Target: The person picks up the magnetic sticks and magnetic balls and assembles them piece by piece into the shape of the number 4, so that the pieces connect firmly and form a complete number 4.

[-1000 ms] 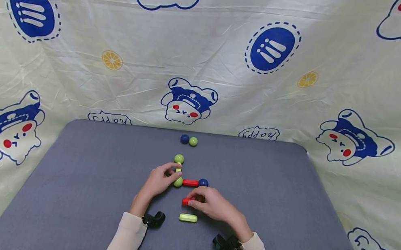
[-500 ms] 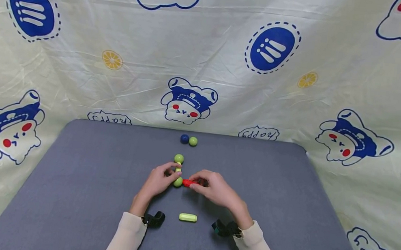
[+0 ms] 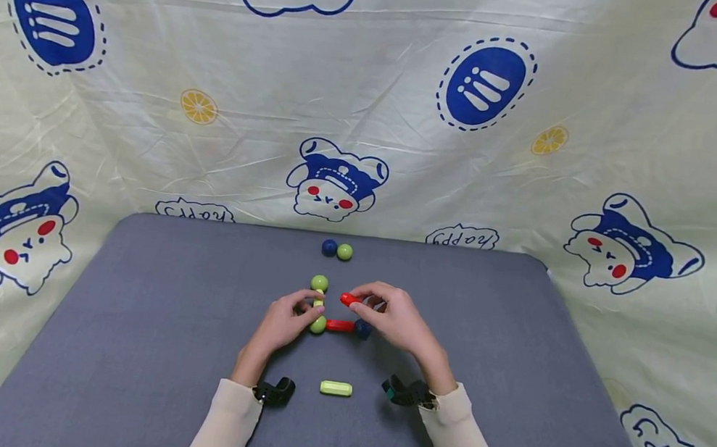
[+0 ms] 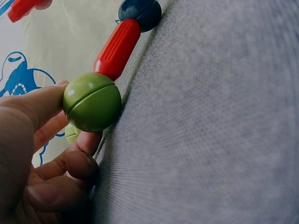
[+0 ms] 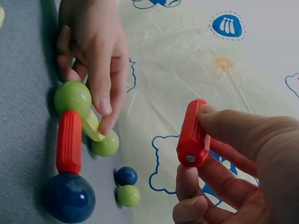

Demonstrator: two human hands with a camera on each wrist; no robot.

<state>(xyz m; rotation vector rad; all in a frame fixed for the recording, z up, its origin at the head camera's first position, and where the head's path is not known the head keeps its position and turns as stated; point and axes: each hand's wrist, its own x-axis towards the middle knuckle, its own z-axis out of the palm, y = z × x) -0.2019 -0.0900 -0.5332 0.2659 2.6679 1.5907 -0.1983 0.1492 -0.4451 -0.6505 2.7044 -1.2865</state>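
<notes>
My left hand (image 3: 282, 323) pinches the pale yellow-green rod (image 5: 93, 126) that joins a near green ball (image 4: 92, 101) to a far green ball (image 3: 319, 283). From the near ball a red rod (image 5: 69, 142) runs right to a dark blue ball (image 5: 70, 198). These joined pieces lie on the table. Above the table, to the right of the yellow-green rod, my right hand (image 3: 397, 320) holds a second red rod (image 5: 192, 133) between thumb and fingers. A round silvery spot shows on that rod's end, and it is apart from the joined pieces.
A loose yellow-green rod (image 3: 336, 389) lies nearer the front, between the forearms. Toward the back edge of the grey table (image 3: 184, 380), a blue ball (image 3: 329, 248) and a green ball (image 3: 345, 252) sit side by side. A printed cloth (image 3: 247, 95) hangs behind.
My right hand has carried its red rod away from the front, past the lying red rod, to beside the yellow-green rod. The left hand stays in place.
</notes>
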